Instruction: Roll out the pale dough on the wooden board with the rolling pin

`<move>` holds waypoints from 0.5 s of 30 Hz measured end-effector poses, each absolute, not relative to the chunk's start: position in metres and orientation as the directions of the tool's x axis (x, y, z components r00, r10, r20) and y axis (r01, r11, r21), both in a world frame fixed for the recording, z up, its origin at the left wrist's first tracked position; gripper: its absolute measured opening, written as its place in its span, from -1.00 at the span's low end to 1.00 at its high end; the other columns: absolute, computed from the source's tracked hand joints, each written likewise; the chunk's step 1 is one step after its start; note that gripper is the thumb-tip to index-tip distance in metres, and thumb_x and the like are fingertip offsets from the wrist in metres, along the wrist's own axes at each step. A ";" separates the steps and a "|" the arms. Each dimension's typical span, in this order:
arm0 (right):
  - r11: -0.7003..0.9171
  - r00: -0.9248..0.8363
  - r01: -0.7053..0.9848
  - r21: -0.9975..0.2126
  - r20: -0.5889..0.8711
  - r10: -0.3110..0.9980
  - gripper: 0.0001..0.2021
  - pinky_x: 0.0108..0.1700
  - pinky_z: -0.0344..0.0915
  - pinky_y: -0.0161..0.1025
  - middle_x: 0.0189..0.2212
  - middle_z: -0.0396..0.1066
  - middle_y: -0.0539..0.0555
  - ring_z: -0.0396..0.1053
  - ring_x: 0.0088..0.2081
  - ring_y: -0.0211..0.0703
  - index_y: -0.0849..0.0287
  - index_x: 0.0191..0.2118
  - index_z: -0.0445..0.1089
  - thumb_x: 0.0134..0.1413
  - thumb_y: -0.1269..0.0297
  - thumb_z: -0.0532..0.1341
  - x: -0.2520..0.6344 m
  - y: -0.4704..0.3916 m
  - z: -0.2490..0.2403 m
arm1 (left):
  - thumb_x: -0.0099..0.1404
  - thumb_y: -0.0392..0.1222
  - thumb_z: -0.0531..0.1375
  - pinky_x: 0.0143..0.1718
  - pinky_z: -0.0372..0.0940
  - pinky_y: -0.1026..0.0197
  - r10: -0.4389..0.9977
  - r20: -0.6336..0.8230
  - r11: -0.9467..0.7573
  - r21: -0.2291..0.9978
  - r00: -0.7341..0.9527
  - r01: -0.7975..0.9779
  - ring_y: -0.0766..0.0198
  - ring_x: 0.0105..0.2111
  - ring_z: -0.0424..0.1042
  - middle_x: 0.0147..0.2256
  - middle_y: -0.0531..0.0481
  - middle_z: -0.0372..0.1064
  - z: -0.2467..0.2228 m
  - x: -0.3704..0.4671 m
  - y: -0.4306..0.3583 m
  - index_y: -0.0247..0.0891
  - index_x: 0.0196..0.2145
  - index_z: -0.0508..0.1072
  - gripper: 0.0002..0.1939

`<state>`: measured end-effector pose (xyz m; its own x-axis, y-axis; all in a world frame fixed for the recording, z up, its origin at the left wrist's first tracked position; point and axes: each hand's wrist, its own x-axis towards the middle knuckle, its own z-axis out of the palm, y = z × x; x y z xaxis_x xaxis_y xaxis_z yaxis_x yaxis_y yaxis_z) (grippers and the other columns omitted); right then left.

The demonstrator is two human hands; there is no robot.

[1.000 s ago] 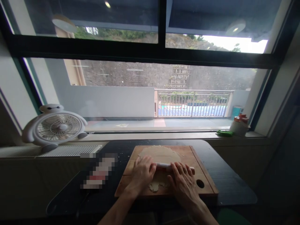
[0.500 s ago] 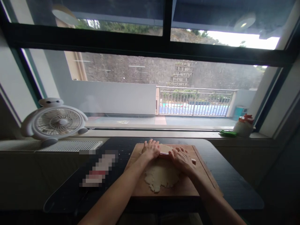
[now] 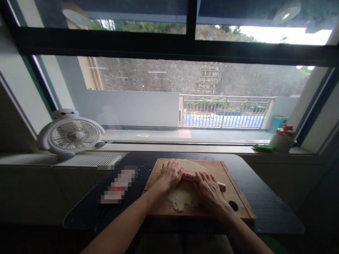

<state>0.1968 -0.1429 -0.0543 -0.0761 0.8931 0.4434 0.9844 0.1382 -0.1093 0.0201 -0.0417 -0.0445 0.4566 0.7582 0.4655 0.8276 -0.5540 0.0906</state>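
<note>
Both hands press on a wooden rolling pin (image 3: 188,176) that lies slantwise across a flat sheet of pale dough (image 3: 182,195). My left hand (image 3: 172,173) is laid over the pin's left part, its fingers pointing away from me and curved over it. Over the right part rests my right hand (image 3: 208,185), and the pin's end sticks out beyond it. Red markings show on the pin between the hands. Ragged at its near edge, the dough lies on a wooden cutting board (image 3: 214,211); the hands and forearms hide some of it.
The board lies on a dark table (image 3: 267,208). A blurred-out pale and red item (image 3: 119,188) is on the left. Past the table, a white fan (image 3: 76,135) stands at left; a white container (image 3: 282,139) and green cloth (image 3: 263,148) sit on the sill.
Both hands and the rolling pin have come nearer to me over the dough, uncovering more of its far part. The pin is now more slanted. The camera view has shifted slightly.
</note>
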 end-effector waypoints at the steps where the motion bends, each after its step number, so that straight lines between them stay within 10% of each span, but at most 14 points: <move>1: 0.164 -0.104 0.982 -0.096 0.453 0.886 -0.59 0.16 -0.10 -0.09 0.06 0.25 0.13 0.13 0.09 -0.04 0.13 0.16 0.13 0.22 0.19 -0.04 0.198 -0.150 -0.056 | 0.33 -0.02 -0.05 0.18 -0.06 -0.06 0.751 0.464 -0.562 0.079 0.469 0.823 0.05 0.12 0.13 0.05 -0.14 0.27 -0.047 0.014 -0.049 -0.24 -0.01 0.35 -0.60; 7: 0.164 -0.124 0.984 -0.064 0.407 0.905 -0.69 0.02 0.07 -0.19 -0.12 0.38 0.11 0.31 -0.10 -0.12 0.16 0.02 0.27 0.25 0.32 -0.08 0.220 -0.175 -0.045 | 0.35 0.05 -0.16 0.23 -0.24 -0.11 0.761 0.379 -0.600 0.105 0.526 0.793 0.06 0.21 -0.03 0.20 -0.10 0.07 -0.054 0.012 -0.061 -0.19 0.16 0.17 -0.49; 15: 0.050 -0.048 0.999 0.007 0.408 0.912 -0.67 -0.03 0.09 -0.17 -0.14 0.38 0.14 0.29 -0.10 -0.06 0.23 0.04 0.27 0.18 0.45 -0.01 0.237 -0.179 -0.046 | 0.33 0.05 -0.14 0.15 -0.07 -0.17 0.820 0.257 -0.560 0.175 0.511 0.810 0.00 0.07 0.18 -0.02 -0.18 0.33 -0.034 0.108 0.008 -0.24 -0.04 0.38 -0.52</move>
<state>0.2374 -0.1788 -0.0462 -0.0484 0.9119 0.4076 0.9987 0.0500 0.0066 0.1082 0.0080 -0.0341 0.5111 0.8202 0.2572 0.8100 -0.5596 0.1750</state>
